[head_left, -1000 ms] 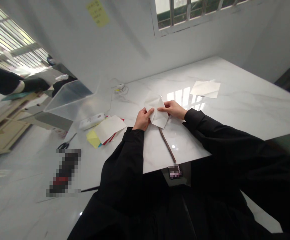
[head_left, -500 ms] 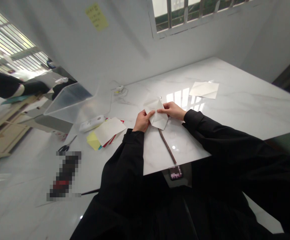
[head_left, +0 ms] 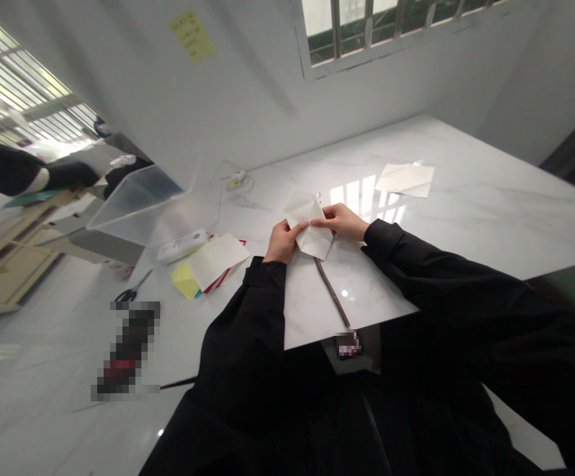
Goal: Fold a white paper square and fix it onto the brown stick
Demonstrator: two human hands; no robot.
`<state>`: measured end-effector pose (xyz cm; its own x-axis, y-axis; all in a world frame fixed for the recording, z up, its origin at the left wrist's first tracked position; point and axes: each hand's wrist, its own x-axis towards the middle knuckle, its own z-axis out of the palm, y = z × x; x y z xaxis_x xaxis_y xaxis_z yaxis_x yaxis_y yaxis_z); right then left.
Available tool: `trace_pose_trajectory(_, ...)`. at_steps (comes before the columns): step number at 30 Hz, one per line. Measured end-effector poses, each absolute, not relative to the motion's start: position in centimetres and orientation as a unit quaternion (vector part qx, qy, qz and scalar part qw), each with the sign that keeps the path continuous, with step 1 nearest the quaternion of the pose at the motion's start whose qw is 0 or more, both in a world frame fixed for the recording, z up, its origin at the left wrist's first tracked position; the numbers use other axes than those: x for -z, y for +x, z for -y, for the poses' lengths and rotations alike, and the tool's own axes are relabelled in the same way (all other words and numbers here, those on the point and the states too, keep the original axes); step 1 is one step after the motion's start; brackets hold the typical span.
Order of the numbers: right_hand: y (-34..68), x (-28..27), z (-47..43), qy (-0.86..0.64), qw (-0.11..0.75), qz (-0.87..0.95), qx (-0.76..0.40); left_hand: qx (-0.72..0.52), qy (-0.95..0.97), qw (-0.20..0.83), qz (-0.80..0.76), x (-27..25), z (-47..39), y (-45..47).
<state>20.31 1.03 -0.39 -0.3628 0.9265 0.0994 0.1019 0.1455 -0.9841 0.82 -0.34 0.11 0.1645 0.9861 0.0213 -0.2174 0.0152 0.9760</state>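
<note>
Presently, head view, left hand (head_left: 281,242): forearm slanting in from lower left, thumb flat on top, gripping the folded white paper (head_left: 314,244).
Right hand (head_left: 344,221): forearm from the right, closed on the paper's other side; we see the thumb tips almost meeting mid-sheet.
Folded white paper: held over the table (head_left: 470,218), long axis running away from us, near corner pointing back and slightly right.
Brown stick (head_left: 334,293): slants from the paper toward the table edge.
Hidden: most fingers, under the paper; stick's far end, which we cannot trace.
</note>
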Motion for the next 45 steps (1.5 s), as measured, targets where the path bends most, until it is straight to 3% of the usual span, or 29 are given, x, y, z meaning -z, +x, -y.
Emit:
trace_pose_trajectory(25, 20.01, 0.12, -0.6, -0.446, 0.396, 0.665, -0.45, -0.494, 0.496, 0.595, -0.395, 0.17, 0.11, 0.47)
trace_pose_trajectory(45, 19.91, 0.19, -0.77, -0.424, 0.411, 0.615, -0.523, -0.486, 0.5, 0.604, -0.387, 0.26, 0.0, 0.43)
